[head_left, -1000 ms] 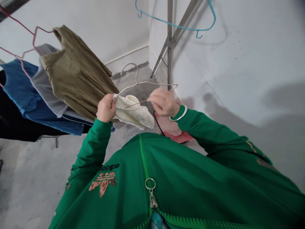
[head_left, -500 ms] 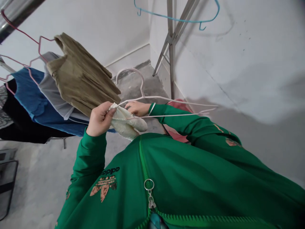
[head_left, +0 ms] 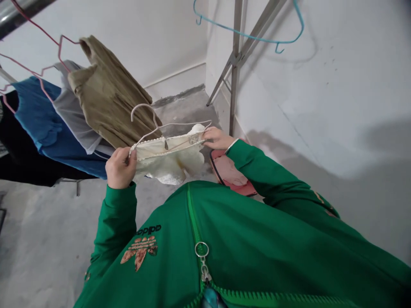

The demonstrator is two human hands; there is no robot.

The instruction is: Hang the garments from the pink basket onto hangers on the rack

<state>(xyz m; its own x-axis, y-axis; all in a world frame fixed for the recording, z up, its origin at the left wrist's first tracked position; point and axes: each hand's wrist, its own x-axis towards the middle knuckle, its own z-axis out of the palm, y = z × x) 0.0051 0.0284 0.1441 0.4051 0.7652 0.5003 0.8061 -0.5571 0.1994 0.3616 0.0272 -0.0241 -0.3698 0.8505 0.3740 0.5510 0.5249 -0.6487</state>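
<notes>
Cream underpants with a ruffled elastic waistband hang stretched between my two hands. My left hand is closed on the left end of the waistband, where a pale clothes hanger enters it. At the other end, my right hand pinches the waistband close to the hanger's right tip. The hanger's hook points up and to the left, and much of its lower bar is inside the underpants.
On the left, an olive shirt, a grey garment and a blue garment hang from a metal rail. A blue hanger is by a metal stand. A pink basin stands below my right arm.
My right hand has moved right and spread the bunched underpants wide. The hanger has shifted left, its right end now at the waistband. My left hand has moved slightly left and down.
</notes>
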